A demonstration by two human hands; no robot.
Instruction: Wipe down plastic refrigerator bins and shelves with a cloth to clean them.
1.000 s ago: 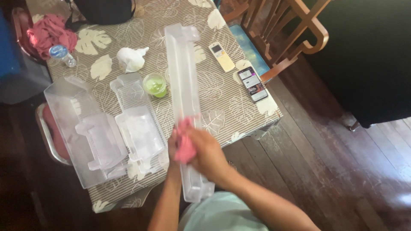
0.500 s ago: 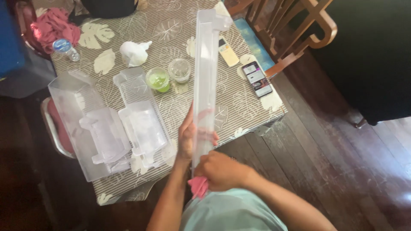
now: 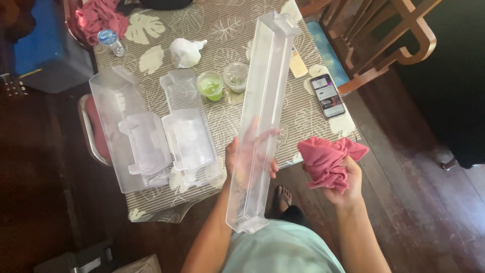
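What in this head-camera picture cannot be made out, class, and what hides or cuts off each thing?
- Left hand: seen only through the long clear tray, so its grip is unclear.
- Remote control: mostly hidden behind that tray.
- Phone: screen too small to read.
- Red cloth at the table's far corner: cut off by the top edge.
- Right hand: its fingers are partly wrapped in the pink cloth.

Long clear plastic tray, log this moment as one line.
left hand: holds long clear plastic tray | right hand: holds crumpled pink cloth | cloth: off tray
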